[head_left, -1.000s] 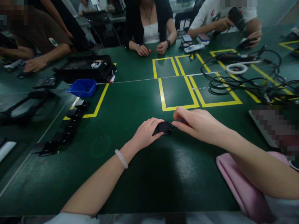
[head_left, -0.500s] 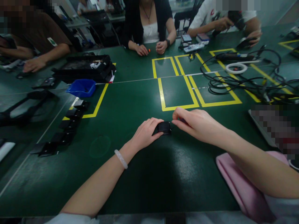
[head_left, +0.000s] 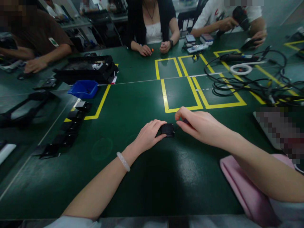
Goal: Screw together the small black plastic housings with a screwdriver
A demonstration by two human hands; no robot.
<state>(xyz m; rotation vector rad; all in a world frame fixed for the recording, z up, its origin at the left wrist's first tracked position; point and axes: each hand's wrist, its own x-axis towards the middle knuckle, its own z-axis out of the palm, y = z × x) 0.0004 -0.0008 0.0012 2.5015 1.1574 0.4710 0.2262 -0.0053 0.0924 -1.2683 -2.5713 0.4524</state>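
At the left of the green surface (head_left: pixel 142 98), 5 black parts (head_left: pixel 71 126) run in a slanting row near a blue tray (head_left: pixel 83 89). The left hand (head_left: pixel 150 134) grips a small black block (head_left: pixel 167 130); just right of it, the right hand (head_left: pixel 199 126) has its fingers curled, their contents unclear.

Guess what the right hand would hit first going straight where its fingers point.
The right hand would probably first meet the small rectangular black plastic-looking part in the left hand; depth is unclear.
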